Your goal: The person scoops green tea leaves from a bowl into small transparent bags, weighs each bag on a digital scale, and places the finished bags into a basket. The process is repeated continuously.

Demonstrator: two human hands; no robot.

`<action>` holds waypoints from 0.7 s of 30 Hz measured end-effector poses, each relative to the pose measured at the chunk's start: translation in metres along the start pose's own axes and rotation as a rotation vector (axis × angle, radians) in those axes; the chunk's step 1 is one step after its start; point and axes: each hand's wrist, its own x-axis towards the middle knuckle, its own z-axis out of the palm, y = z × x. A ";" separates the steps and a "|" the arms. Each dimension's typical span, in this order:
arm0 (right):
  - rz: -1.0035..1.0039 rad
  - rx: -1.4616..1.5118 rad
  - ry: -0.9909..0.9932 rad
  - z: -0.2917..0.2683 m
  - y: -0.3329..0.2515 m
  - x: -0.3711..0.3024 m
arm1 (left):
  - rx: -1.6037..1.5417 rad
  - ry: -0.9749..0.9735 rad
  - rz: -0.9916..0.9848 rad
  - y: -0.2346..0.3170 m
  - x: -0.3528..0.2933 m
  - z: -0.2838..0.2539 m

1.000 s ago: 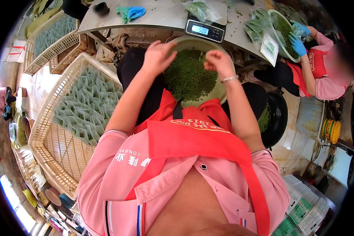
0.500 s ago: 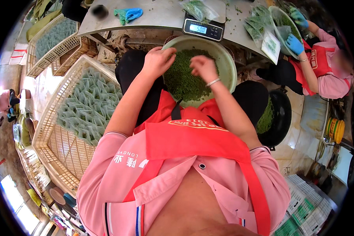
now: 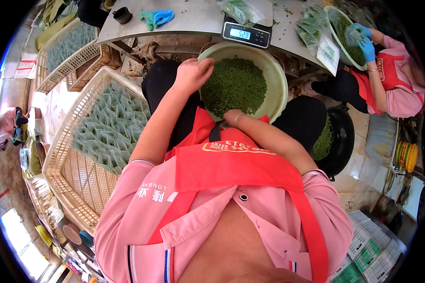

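Observation:
A pale green basin (image 3: 277, 89) sits between my knees, with a heap of small green grains (image 3: 233, 85) in it. My left hand (image 3: 194, 75) is closed on the basin's left rim, its fingers curled in. My right hand (image 3: 232, 117), a bracelet at its wrist, is down at the near edge of the basin. Its fingers are mostly hidden, so I cannot see whether it holds anything. Beyond the basin, a clear bag of green grains (image 3: 241, 12) lies on a digital scale (image 3: 246, 34) with a lit display.
A beige crate (image 3: 61, 155) at my left holds many upright filled bags (image 3: 111, 125). A black pan (image 3: 342, 141) with green grains stands by my right knee. On the metal table (image 3: 189, 19) lie blue gloves (image 3: 157, 19). At right, a co-worker's gloved hands (image 3: 366, 47) work over another basin (image 3: 335, 35).
My right hand has moved from above the grains back to the basin's near edge. My left hand stays at the rim. The scale's reading differs. The co-worker's hands have come together.

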 end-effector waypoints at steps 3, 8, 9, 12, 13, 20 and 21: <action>0.244 0.196 -0.145 -0.051 -0.005 -0.020 | -0.013 -0.002 -0.004 0.005 -0.001 -0.001; 0.075 0.756 0.905 -0.149 0.005 -0.057 | -0.045 -0.034 -0.051 0.006 0.003 -0.001; 0.086 0.832 0.921 -0.173 0.010 -0.061 | -0.044 -0.038 -0.067 0.006 0.005 0.001; 0.124 0.743 0.861 -0.233 0.026 -0.067 | -0.062 -0.052 -0.099 0.006 0.007 0.000; 0.167 0.747 0.806 -0.248 0.035 -0.065 | -0.074 -0.058 -0.103 0.007 0.009 -0.001; 0.079 1.143 1.341 -0.269 0.056 -0.067 | -0.107 -0.021 -0.096 0.007 0.008 -0.009; 0.113 1.141 1.313 -0.262 0.051 -0.069 | -0.109 -0.026 -0.098 0.007 0.008 -0.008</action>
